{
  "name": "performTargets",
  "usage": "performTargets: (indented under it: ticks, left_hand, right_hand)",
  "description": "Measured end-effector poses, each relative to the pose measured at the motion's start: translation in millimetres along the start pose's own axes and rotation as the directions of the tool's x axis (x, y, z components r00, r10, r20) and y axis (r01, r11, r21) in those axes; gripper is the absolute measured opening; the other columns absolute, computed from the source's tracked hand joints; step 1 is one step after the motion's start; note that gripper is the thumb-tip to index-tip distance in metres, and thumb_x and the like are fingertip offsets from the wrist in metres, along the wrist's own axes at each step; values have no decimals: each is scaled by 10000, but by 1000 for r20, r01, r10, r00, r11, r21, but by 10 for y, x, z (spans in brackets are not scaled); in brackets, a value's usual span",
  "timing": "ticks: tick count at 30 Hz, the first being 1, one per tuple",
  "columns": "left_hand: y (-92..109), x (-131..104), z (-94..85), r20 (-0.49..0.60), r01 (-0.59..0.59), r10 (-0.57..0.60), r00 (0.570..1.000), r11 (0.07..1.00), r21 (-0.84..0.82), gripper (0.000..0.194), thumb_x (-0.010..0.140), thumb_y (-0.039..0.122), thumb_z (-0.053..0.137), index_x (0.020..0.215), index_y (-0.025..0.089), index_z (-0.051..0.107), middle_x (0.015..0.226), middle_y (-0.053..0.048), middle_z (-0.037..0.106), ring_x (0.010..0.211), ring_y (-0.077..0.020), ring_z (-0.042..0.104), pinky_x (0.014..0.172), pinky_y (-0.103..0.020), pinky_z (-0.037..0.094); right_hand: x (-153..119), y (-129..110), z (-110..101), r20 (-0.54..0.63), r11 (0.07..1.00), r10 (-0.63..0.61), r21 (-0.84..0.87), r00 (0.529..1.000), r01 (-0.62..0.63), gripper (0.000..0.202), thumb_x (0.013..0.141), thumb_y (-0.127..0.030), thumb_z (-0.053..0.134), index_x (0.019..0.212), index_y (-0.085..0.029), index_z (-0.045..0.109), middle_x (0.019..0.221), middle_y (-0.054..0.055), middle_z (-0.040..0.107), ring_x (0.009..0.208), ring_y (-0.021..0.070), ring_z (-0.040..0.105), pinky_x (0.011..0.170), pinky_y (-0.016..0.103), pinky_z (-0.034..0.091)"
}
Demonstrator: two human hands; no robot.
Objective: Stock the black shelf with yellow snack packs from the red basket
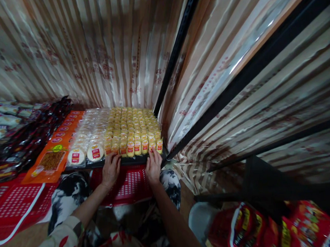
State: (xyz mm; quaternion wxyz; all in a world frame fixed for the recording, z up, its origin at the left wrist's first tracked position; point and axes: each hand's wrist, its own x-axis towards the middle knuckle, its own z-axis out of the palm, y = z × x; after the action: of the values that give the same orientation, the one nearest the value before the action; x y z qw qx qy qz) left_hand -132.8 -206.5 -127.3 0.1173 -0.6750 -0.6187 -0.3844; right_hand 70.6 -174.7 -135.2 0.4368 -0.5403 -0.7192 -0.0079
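Rows of small yellow cakes in clear wrappers with red labels [129,134] stand packed together on a dark shelf [134,161]. My left hand [111,170] is at the shelf's front edge, its fingertips against the front row near the left end of the yellow packets. Near the right end, my right hand [154,167] rests its outstretched fingertips on the face of a front packet. Neither hand visibly grips a packet. Left of the yellow ones are rows of round white cakes in clear wrappers [95,152], with red labels.
Orange snack packs [50,155] lie farther left, beside dark shiny packets [21,153]. Below the shelf are red plastic baskets [131,181]. Black metal posts [175,52] and pleated printed curtains [107,49] border the shelf. Red snack bags [251,225] sit at lower right.
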Motion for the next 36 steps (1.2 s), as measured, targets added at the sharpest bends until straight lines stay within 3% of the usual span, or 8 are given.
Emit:
performTargets:
  ticks: [7,16,23,32,36]
  left_hand:
    - [60,-65,-44,-48,95,-95,994,995,0,282,867,241,446,1103,139,558,1127,-150,481,1092,-266,452,926,-445,428]
    - [35,-107,-7,-5,96,-97,995,995,-16,283,868,226,421,1102,128,547,1150,-157,465,1120,-270,437,958,-451,414]
    - [25,-86,-15,-29,133,-134,990,990,-37,292,868,229,432,1123,126,531,1154,-158,461,1129,-269,434,953,-450,425]
    - [-26,-42,58,-50,153,-158,986,985,-85,262,869,243,426,1097,155,519,1123,-141,477,1118,-256,461,945,-453,430]
    - [-18,-26,52,-47,163,-168,985,983,-88,244,869,248,431,1080,160,518,1125,-135,470,1122,-252,462,946,-451,432]
  right_hand:
    - [10,59,-8,-62,992,101,-73,993,-105,437,928,-220,290,1326,-96,423,1443,166,288,1344,258,180,1041,502,293]
    - [45,101,23,-28,984,179,0,983,-179,448,933,-266,268,1311,-84,426,1414,178,328,1333,239,235,1051,481,292]
    - [174,143,61,-48,965,262,13,964,-261,548,925,-333,285,1391,-46,270,1453,211,231,1357,258,193,1069,487,254]
    - [224,194,86,-105,977,211,55,972,-206,389,916,-304,333,1204,-101,499,1351,184,392,1283,234,323,1044,449,305]
    - [218,215,79,-115,974,221,85,969,-212,387,907,-304,338,1215,-108,468,1337,182,400,1271,233,340,1040,457,306]
